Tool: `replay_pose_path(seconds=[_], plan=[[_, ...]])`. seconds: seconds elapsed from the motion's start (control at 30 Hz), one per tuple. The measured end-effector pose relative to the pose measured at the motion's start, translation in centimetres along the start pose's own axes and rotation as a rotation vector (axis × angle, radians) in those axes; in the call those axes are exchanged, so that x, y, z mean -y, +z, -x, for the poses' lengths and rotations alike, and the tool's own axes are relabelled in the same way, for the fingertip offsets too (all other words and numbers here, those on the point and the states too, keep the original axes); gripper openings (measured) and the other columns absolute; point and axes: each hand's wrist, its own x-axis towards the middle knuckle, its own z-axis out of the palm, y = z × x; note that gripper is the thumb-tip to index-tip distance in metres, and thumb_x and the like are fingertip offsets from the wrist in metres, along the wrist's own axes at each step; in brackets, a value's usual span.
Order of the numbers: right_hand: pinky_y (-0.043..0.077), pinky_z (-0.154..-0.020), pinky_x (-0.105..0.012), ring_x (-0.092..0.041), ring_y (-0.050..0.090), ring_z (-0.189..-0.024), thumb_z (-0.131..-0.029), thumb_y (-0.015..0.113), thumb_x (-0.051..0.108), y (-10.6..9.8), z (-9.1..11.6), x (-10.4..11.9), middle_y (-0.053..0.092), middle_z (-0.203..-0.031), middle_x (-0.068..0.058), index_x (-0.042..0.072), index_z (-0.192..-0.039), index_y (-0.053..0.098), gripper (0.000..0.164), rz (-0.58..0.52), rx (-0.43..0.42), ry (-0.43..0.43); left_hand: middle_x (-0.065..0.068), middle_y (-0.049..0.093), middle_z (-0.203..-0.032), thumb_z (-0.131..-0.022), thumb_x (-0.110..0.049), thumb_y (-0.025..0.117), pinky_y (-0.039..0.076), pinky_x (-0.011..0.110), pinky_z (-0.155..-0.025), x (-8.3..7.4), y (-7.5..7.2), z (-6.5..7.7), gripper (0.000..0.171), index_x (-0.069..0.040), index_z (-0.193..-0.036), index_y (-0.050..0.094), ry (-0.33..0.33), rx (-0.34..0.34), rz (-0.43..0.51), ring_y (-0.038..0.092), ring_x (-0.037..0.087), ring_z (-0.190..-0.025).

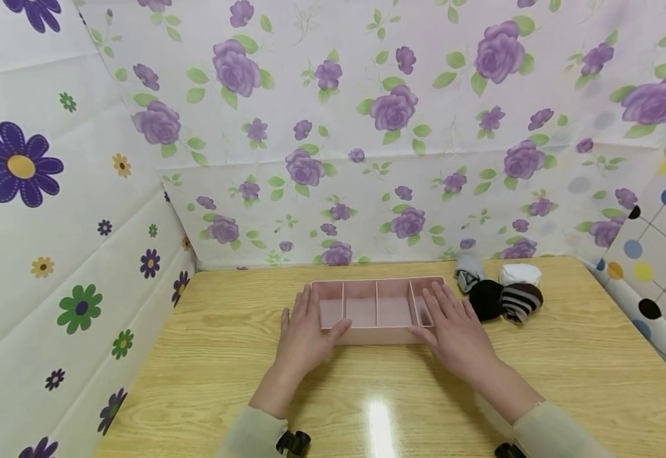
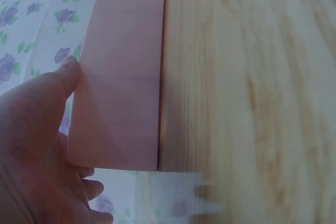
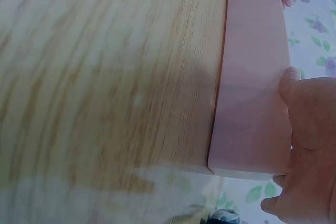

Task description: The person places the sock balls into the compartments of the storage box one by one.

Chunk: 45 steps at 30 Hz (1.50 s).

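Note:
A long pink divider box [image 1: 361, 336] lies on the wooden table, with several compartments side by side and nothing inside those that show. At its left end is my left hand [image 1: 304, 337], fingers straight along the side and thumb on the front rim. My right hand [image 1: 457, 329] touches the right end with extended fingers, partly covering the last compartment; its thumb lies at the front rim. Both wrist views show the box's plain front wall [image 2: 121, 87], with the left thumb [image 2: 69, 69] and the right thumb [image 3: 289, 80] at its upper edge.
Right of the box sit rolled socks: a grey one [image 1: 470, 267], a black one [image 1: 485, 300], a striped one [image 1: 520, 301] and a white one [image 1: 519, 274]. A flowered cloth [image 1: 321, 127] hangs behind the table [image 1: 218, 356]; patterned cloths stand at both sides.

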Motion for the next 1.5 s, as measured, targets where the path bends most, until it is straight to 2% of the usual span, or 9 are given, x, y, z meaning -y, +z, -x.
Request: replay_pose_path(seconds=[0.17,0.3,0.4,0.5,0.57,0.87,1.03,1.33,1.5], plan=[[0.021,-0.126,-0.075,-0.049,0.023,-0.164,-0.112,0.062,0.052,0.7,-0.4,-0.1,0.029,-0.176,-0.028,-0.005,-0.169,0.036,0.085,-0.029,-0.051,-0.032,0.017,0.012,-0.183,-0.103,-0.073,0.062,0.009,0.069,-0.131,0.3,0.0,-0.3,0.114,-0.002,-0.177,0.011,-0.02,0.004,0.009,0.011,0.039,-0.169],[0.022,-0.124,-0.077,-0.05,0.021,-0.164,-0.114,0.054,0.058,1.6,-0.8,-0.5,0.027,-0.176,-0.029,-0.006,-0.169,0.035,0.086,-0.054,-0.076,-0.059,0.016,0.011,-0.184,-0.102,-0.076,0.062,0.009,0.069,-0.131,0.7,0.0,-0.5,0.117,-0.003,-0.177,0.011,-0.034,0.007,0.023,0.012,0.04,-0.169],[0.021,-0.125,-0.077,-0.05,0.019,-0.165,-0.114,0.052,0.058,1.7,-0.9,-0.2,0.026,-0.177,-0.028,-0.005,-0.17,0.034,0.086,-0.069,-0.056,-0.045,0.016,0.011,-0.184,-0.1,-0.077,0.062,0.009,0.068,-0.132,0.9,-0.1,-0.6,0.118,-0.003,-0.177,0.012,-0.044,0.008,0.033,0.012,0.039,-0.169],[0.02,-0.126,-0.076,-0.049,0.019,-0.165,-0.113,0.058,0.055,1.1,-1.0,0.4,0.027,-0.177,-0.027,-0.004,-0.17,0.035,0.085,-0.076,-0.02,-0.01,0.017,0.013,-0.183,-0.1,-0.077,0.063,0.009,0.068,-0.132,1.1,-0.1,-0.8,0.119,-0.002,-0.177,0.012,-0.045,0.008,0.042,0.013,0.039,-0.169],[0.017,-0.127,-0.074,-0.048,0.018,-0.166,-0.113,0.057,0.054,1.0,-1.1,0.6,0.026,-0.178,-0.025,-0.002,-0.171,0.033,0.084,-0.071,-0.002,0.002,0.018,0.014,-0.183,-0.1,-0.076,0.064,0.009,0.068,-0.131,1.3,-0.1,-0.8,0.119,-0.002,-0.177,0.012,-0.046,0.005,0.05,0.014,0.04,-0.168],[0.015,-0.127,-0.075,-0.048,0.018,-0.165,-0.113,0.048,0.065,1.6,-1.7,0.2,0.027,-0.177,-0.027,-0.003,-0.17,0.034,0.09,-0.1,-0.021,-0.014,0.021,0.02,-0.181,-0.098,-0.074,0.069,0.011,0.071,-0.13,1.6,-0.2,-1.0,0.119,-0.001,-0.176,0.016,-0.042,-0.025,0.091,0.019,0.041,-0.167],[0.015,-0.127,-0.076,-0.047,0.02,-0.165,-0.113,0.057,0.055,0.6,-1.6,0.4,0.028,-0.178,-0.024,-0.002,-0.171,0.034,0.083,-0.092,-0.003,-0.005,0.021,0.022,-0.181,-0.098,-0.074,0.069,0.011,0.072,-0.13,1.7,-0.2,-1.0,0.12,-0.001,-0.176,0.016,-0.045,-0.016,0.096,0.021,0.042,-0.167],[0.015,-0.127,-0.076,-0.048,0.021,-0.165,-0.115,0.058,0.049,-0.8,-1.7,-0.7,0.03,-0.177,-0.023,0.0,-0.172,0.032,0.08,-0.086,-0.031,-0.012,0.019,0.023,-0.181,-0.097,-0.077,0.068,0.012,0.073,-0.129,1.8,0.1,-1.3,0.12,-0.003,-0.177,0.016,-0.037,-0.018,0.1,0.022,0.042,-0.166],[0.012,-0.128,-0.075,-0.049,0.019,-0.165,-0.116,0.054,0.051,-1.8,-2.2,-2.5,0.027,-0.177,-0.027,-0.001,-0.173,0.028,0.082,-0.076,-0.025,0.024,0.02,0.024,-0.181,-0.097,-0.077,0.067,0.013,0.074,-0.129,1.9,0.2,-1.4,0.12,-0.003,-0.177,0.016,-0.025,-0.019,0.099,0.023,0.043,-0.166]])
